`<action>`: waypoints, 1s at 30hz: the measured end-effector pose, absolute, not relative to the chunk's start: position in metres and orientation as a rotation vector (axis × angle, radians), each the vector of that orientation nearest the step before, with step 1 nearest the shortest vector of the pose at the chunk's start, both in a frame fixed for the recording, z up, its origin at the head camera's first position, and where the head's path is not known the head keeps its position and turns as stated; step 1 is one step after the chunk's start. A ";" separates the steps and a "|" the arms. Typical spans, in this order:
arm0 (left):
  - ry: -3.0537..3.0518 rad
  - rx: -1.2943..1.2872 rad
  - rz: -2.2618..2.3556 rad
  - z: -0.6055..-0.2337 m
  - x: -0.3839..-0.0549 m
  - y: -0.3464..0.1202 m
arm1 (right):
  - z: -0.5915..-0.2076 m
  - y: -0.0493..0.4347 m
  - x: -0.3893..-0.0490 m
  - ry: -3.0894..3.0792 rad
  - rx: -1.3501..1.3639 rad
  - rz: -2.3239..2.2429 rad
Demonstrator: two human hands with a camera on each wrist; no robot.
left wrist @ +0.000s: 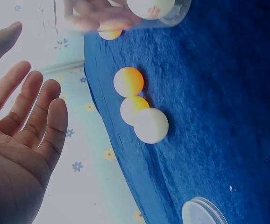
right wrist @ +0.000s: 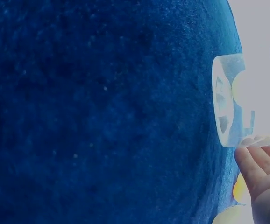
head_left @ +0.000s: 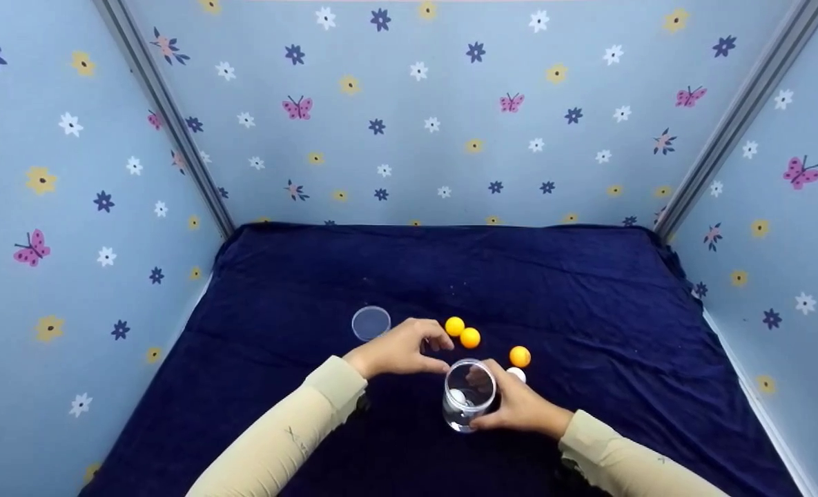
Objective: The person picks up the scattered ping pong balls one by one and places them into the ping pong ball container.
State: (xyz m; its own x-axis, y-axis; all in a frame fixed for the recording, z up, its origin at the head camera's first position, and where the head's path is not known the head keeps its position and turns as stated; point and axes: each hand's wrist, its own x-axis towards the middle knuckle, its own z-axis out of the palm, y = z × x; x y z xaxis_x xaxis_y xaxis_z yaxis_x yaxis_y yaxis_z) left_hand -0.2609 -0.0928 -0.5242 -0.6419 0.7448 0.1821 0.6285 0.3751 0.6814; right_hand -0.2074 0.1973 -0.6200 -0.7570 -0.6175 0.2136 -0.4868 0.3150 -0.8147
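A clear plastic jar [head_left: 469,397], its mouth uncovered, has a white ball [head_left: 457,397] inside near the bottom. My right hand [head_left: 519,407] grips the jar from the right, thumb in front and fingers round the far side. To the jar's left, my left hand [head_left: 409,348] is held with fingers apart and loosely bent, holding nothing. Past its fingertips lie two orange balls [head_left: 462,333] side by side. The left wrist view shows a white ball [left wrist: 151,125] close against them, hidden in the head view. Another orange ball [head_left: 520,357] and a white ball [head_left: 516,374] lie behind my right hand.
A round clear lid [head_left: 371,323] lies on the dark blue cloth [head_left: 588,290], partly behind my left wrist. Flower-patterned panels [head_left: 415,138] stand at the back and both sides, joined by grey metal posts [head_left: 174,131].
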 end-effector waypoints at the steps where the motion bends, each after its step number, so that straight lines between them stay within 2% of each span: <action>1: 2.477 1.234 1.119 -0.525 -0.263 -0.094 | -0.619 0.197 -0.207 2.428 -1.022 -1.432; 30: 2.575 0.934 1.176 -0.548 -0.299 -0.115 | -0.621 0.197 -0.217 2.327 -1.033 -1.443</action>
